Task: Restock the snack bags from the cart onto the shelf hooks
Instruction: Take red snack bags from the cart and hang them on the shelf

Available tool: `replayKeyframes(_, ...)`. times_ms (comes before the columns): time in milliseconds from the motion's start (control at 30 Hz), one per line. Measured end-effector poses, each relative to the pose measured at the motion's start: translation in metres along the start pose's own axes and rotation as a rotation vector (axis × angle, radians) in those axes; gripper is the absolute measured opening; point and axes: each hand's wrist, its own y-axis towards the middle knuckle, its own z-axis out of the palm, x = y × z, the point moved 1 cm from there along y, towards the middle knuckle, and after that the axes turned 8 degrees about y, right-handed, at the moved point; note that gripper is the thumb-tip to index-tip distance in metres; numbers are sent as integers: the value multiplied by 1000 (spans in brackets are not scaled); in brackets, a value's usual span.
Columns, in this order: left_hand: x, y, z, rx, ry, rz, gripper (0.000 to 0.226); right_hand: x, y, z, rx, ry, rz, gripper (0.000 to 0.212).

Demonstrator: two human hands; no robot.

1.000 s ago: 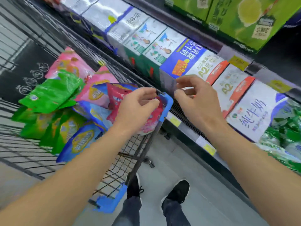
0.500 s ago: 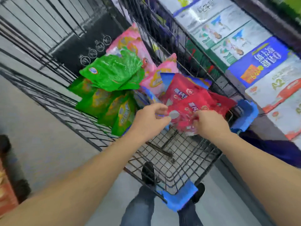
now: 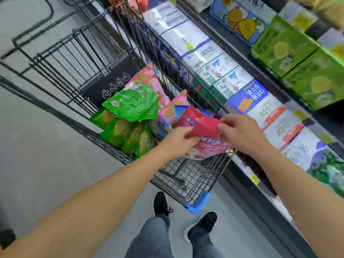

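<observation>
Both hands (image 3: 176, 141) (image 3: 240, 133), frame centre, pinching red bag (image 3: 202, 125) above cart (image 3: 115, 151), probably lifting it for hooks.

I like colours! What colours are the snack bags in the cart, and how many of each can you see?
Some bags hide others, so these are the ones showing.
Green bags: about 5
Pink bags: about 3
Blue bags: about 2
Red bags: 2, held by the left hand and right hand
Total: about 12

Head cam, down over cart (image 3: 104, 140)
</observation>
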Motion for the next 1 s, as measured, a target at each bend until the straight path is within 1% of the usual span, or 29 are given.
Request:
replayKeyframes(33,-13,-4,0,-17,-14,7,19,7,-10,-14,2,36,4,16)
replayKeyframes(100,-28,-8,3,-30,-57,0,29,11,-20,-32,-10,81,21,21)
replayKeyframes(133,-41,-11,5,-26,-59,5,31,11,-27,-44,-52,101,13,19)
replayKeyframes(200,-62,-16,8,-19,-100,-5,25,3,-40,-57,-208,242,3,7)
replayKeyframes(233,-82,-16,14,-15,-152,-6,22,-7,-52,-74,-321,308,10,21)
replayKeyframes(300,-92,-12,16,-25,-280,-50,23,-28,-57,-78,-528,421,62,49)
replayKeyframes(333,-104,-9,23,-14,-352,-52,23,-45,-64,-88,-617,447,88,56)
replayKeyframes(367,-112,-6,27,2,-416,-62,22,-59,-68,-93,-653,502,113,56)
replayKeyframes(400,-122,-5,34,16,-482,-66,21,-78,-71,-97,-643,597,163,50)
replayKeyframes(433,-132,-2,42,29,-548,-79,22,-94,-76,-102,-573,681,225,41)
replayKeyframes(467,-145,0,55,43,-607,-92,23,-112,-83,-106,-474,721,262,38)
replayKeyframes(533,-160,5,71,42,-714,-99,24,-131,-97,-105,-306,721,283,37)
replayKeyframes(600,-174,12,96,56,-749,-86,23,-154,-113,-111,-247,740,286,23)
replayKeyframes(633,-181,16,110,55,-747,-90,23,-166,-119,-117,-244,760,282,17)
replayKeyframes(667,-188,22,127,54,-742,-96,24,-183,-124,-124,-260,767,294,16)
replayKeyframes(767,-205,36,172,55,-678,-130,24,-227,-137,-146,-349,761,304,26)
replayKeyframes(833,-211,41,199,101,-550,-124,21,-257,-143,-156,-417,788,342,30)
replayKeyframes(900,-217,45,237,176,-394,-99,16,-292,-153,-169,-465,823,380,28)
replayKeyframes(1000,-217,55,281,239,-222,-117,16,-342,-163,-177,-522,838,479,22)
